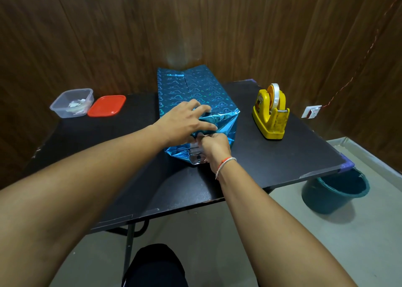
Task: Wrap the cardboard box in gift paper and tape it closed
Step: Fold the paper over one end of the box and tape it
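Note:
A box wrapped in shiny blue gift paper (195,91) with a heart pattern lies on the black table (304,156), its long side running away from me. My left hand (185,121) lies over the near top edge, fingers spread and pressing the folded paper down. My right hand (214,146) is at the near end face, fingers curled and pinching a strip of clear tape (194,145) against the folded flap. The silver underside of the paper (195,159) shows at the bottom of that face. The cardboard itself is hidden.
A yellow tape dispenser (270,111) with a clear roll stands to the right of the box. At the back left sit a clear plastic tub (71,103) and its red lid (106,105). A dark green bucket (335,191) stands on the floor beyond the table's right corner.

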